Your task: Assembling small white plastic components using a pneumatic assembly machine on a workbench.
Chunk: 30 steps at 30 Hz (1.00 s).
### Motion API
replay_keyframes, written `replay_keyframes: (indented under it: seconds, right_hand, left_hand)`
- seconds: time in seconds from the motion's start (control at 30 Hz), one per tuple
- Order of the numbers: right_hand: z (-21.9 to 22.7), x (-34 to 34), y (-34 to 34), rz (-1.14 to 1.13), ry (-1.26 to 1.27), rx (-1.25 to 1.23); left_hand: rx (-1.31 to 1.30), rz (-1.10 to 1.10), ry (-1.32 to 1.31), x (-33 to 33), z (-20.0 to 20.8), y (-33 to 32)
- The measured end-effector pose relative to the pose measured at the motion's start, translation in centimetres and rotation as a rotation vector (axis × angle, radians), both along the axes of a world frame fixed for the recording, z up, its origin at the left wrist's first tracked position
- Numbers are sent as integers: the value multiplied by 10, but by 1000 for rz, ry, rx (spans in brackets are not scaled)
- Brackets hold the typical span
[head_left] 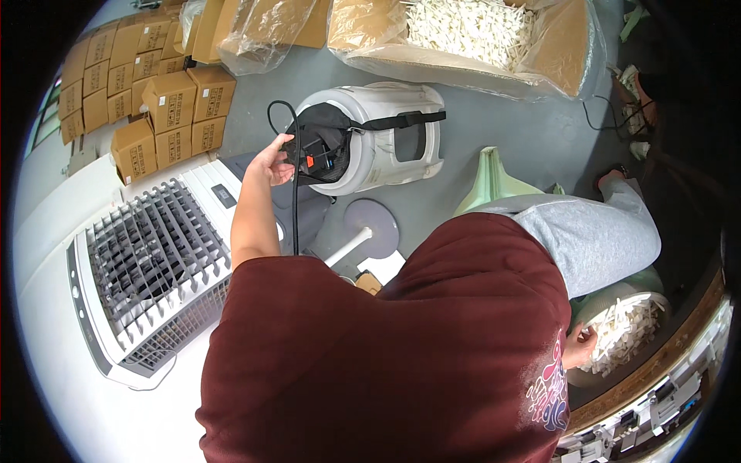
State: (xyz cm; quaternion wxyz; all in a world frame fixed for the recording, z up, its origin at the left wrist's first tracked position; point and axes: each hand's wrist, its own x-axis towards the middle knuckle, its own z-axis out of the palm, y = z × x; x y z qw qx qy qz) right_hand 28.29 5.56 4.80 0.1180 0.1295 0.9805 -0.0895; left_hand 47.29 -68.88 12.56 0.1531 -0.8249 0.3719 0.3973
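My left hand (272, 160) reaches forward to a black bag (323, 127) resting on a white plastic chair (378, 166). Its fingers are bent at the bag's near side, where a black cable (296, 208) loops past them. An orange-and-black part (311, 161) shows in the bag's opening, and a black strap (401, 120) runs across the chair. Down at my right side, my right hand (577, 347) is at the edge of a pale round bucket (654, 296) full of small white pieces (624, 333). Its fingers are curled; what they hold, if anything, is hidden.
A white air cooler (158, 262) with a dark grille stands at left. Stacked brown cartons (171, 104) rise behind it. Ahead, a large plastic-lined box (370, 35) holds many white pieces. A round-based stand (372, 229) and a pale green stool (494, 181) are near my legs.
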Motion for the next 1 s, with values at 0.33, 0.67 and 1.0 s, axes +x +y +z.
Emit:
replay_keyframes:
  seconds: [0.33, 0.67, 1.0]
  right_hand:
    - [0, 7, 1, -1, 48, 16]
    - [-4, 5, 3, -27, 41, 17]
    - [-5, 4, 5, -11, 72, 31]
  left_hand:
    - [179, 121, 249, -4, 22, 0]
    - [-4, 393, 659, 14, -25, 11]
    - [-202, 460, 935, 16, -41, 47]
